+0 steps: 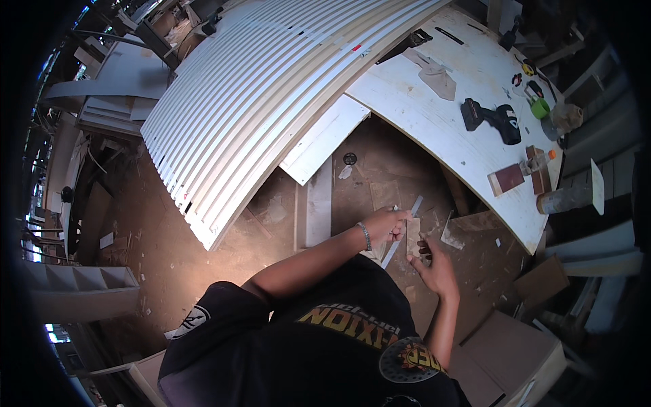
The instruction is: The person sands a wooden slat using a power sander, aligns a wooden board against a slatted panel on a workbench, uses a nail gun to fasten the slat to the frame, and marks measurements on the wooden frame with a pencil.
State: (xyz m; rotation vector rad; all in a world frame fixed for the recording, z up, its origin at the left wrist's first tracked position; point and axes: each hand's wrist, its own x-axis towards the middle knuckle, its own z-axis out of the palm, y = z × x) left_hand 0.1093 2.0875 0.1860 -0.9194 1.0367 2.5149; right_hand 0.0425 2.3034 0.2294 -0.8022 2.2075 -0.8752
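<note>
In front of my body, a small flat tan piece of wood [413,236] is between my two hands. My left hand [388,224], with a bracelet at the wrist, is closed, its fingertips pinching the wood near its upper end. At its lower end, the thumb and curled fingers of my right hand [437,266] grip the same piece. A thin pale strip [390,254] shows below my left hand; I cannot tell whether it is held or lies lower down.
A large white slatted panel [271,88] lies across the left and middle. On the white worktable [420,115] at right are a cordless drill [494,121], a bottle of dark liquid [507,179], a clear bottle [564,200] and a green cup [539,107]. Scraps litter the brown floor [156,251].
</note>
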